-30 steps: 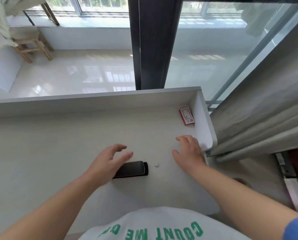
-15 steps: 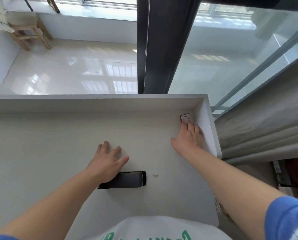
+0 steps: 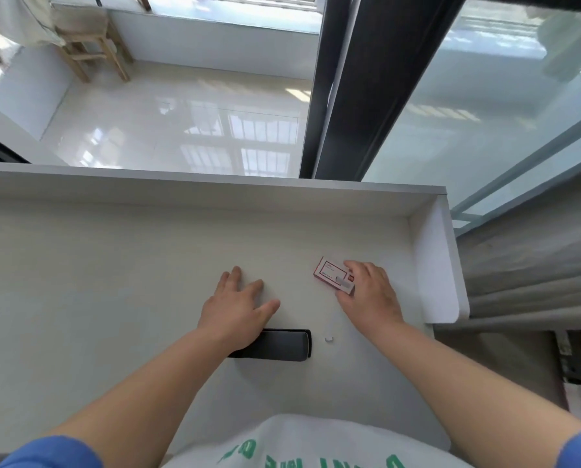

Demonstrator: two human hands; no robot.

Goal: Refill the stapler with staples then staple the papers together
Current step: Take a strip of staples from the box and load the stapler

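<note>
A white desk (image 3: 96,282) stands hard against a glass partition, with a dark upright frame (image 3: 360,89) rising behind its raised back lip and a glossy tiled floor beyond the pane, where a wooden stool (image 3: 86,52) sits in the far corner. The desk's right end is closed by a low side panel (image 3: 437,265) with a rounded near corner, and grey curtains (image 3: 535,265) hang just past it. The whole left half of the top is bare, broad room to move in; everything in use is gathered toward the right. The left hand (image 3: 238,309) lies palm down, fingers spread and loose, its heel resting over the left end of the black stapler (image 3: 282,346), which lies flat and closed, lengthwise along the near part of the desk. Just to the right of the stapler's end sits a tiny white scrap (image 3: 328,339), apart from it. The right hand (image 3: 370,295) pinches the red-and-white staple box (image 3: 333,275) by its right end, thumb under and fingers over, the box tilted with its far corner pointing up and left; whether it is lifted clear of the surface I cannot tell. That hand is near the side panel but not touching it. No papers are in sight on the desk.
</note>
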